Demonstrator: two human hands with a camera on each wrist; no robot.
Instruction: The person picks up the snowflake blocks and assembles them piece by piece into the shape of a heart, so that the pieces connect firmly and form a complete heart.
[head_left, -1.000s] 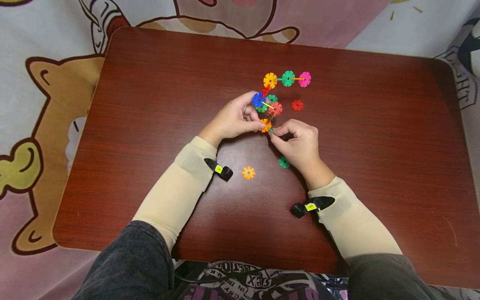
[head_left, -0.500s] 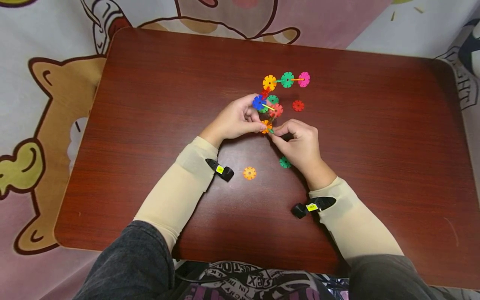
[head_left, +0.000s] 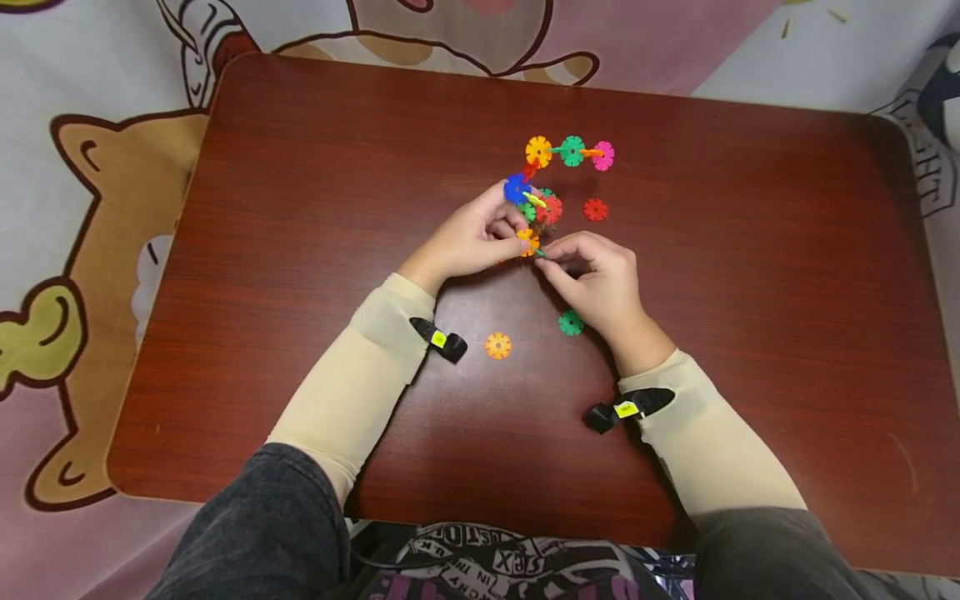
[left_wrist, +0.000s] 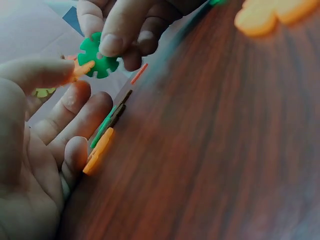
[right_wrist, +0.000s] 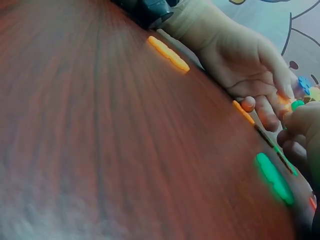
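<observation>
My left hand (head_left: 472, 237) pinches an orange notched disc (head_left: 528, 242) at the near end of a chain of interlocking plastic snowflake discs. A green disc (left_wrist: 92, 50) is pinched between my right hand's (head_left: 600, 271) thumb and fingers; in the left wrist view its edge meets the orange disc (left_wrist: 80, 70). Beyond the left fingers the chain bends through a red disc (head_left: 551, 208), a yellow one seen edge-on (head_left: 535, 200) and a blue disc (head_left: 517, 189). Its far end runs right through yellow (head_left: 537, 152), green (head_left: 572, 151) and pink (head_left: 603, 156) discs.
Loose discs lie flat on the brown table (head_left: 300, 208): a red one (head_left: 596, 209), a green one (head_left: 571, 322) by the right wrist, and a light orange one (head_left: 498, 346) between the forearms. Several more lie under the chain, partly hidden by it and the left hand.
The chain has tilted a little, its far end shifting slightly away and left. The right hand has lifted slightly with the green disc; the left hand keeps its grip. Loose discs have stayed put.
</observation>
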